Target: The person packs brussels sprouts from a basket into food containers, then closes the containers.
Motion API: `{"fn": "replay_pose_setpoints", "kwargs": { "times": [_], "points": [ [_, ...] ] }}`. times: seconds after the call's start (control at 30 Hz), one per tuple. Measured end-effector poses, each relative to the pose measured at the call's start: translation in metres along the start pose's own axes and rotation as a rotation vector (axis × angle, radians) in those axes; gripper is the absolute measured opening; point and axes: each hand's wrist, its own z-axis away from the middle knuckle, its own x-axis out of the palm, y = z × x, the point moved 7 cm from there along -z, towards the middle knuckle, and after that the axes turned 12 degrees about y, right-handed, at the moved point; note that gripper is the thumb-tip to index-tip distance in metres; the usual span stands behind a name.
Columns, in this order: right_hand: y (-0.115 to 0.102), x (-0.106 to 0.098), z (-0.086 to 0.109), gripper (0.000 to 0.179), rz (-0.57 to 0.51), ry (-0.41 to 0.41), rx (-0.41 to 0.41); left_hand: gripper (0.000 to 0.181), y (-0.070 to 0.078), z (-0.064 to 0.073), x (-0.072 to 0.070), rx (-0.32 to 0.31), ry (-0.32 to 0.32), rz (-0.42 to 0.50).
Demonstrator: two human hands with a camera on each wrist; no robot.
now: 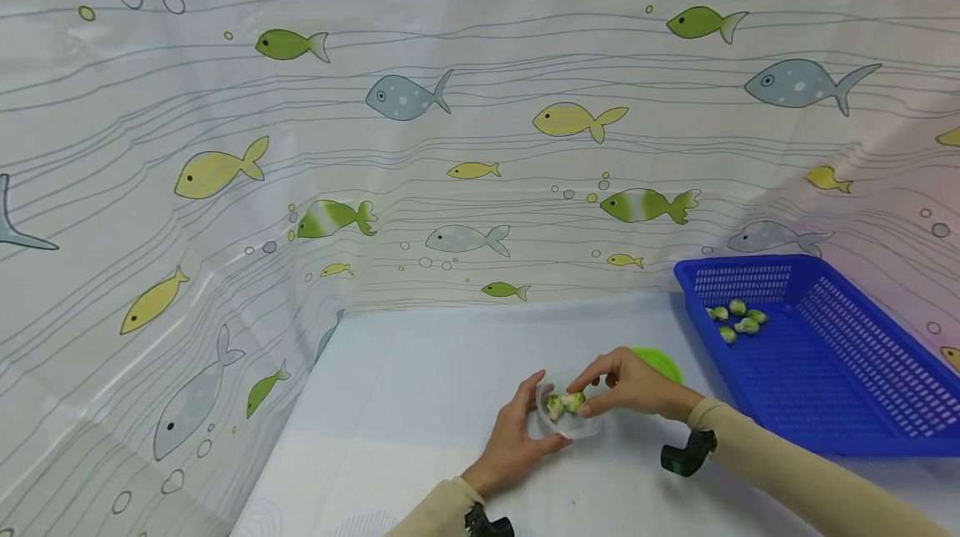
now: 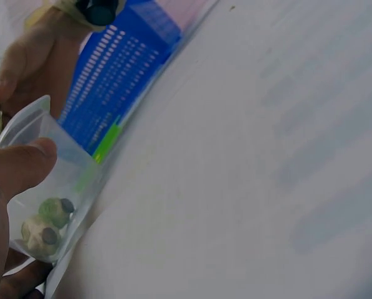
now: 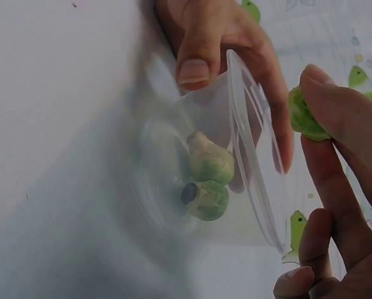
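Observation:
A clear plastic tub (image 1: 583,429) is tilted above the white table, and my left hand (image 1: 513,442) grips it with thumb and fingers on opposite sides. Two Brussels sprouts (image 3: 211,163) lie inside, seen through the wall in both wrist views. At the tub's mouth my right hand (image 1: 639,385) pinches another Brussels sprout (image 3: 304,117) between thumb and fingertips, just outside the rim in the right wrist view. A bright green round lid (image 1: 662,363) lies behind the right hand, partly hidden by it.
A blue plastic basket (image 1: 806,387) with perforated walls stands at the right. Several Brussels sprouts (image 1: 746,325) sit in its far left corner. The white table (image 1: 405,378) ends at a fish-printed curtain (image 1: 420,187) at the back and left.

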Motion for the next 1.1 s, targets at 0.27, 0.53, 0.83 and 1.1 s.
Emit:
{"fn": "replay_pose_setpoints", "kwargs": {
  "times": [0.27,0.53,0.83,1.1],
  "points": [
    [0.000,0.009,0.002,0.027,0.093,0.007,-0.072,0.098,0.000,0.001,-0.001,-0.003,0.000,0.010],
    [-0.004,0.016,0.001,0.024,0.151,0.029,-0.149,0.098,-0.001,0.000,-0.001,-0.009,-0.011,0.025],
    [-0.003,0.018,0.001,0.027,0.243,0.076,-0.136,0.098,0.000,0.000,-0.001,-0.002,-0.006,0.025],
    [-0.006,0.023,-0.002,0.027,0.354,0.077,-0.143,0.097,0.000,0.000,-0.001,0.015,-0.003,0.036]
  ]
}}
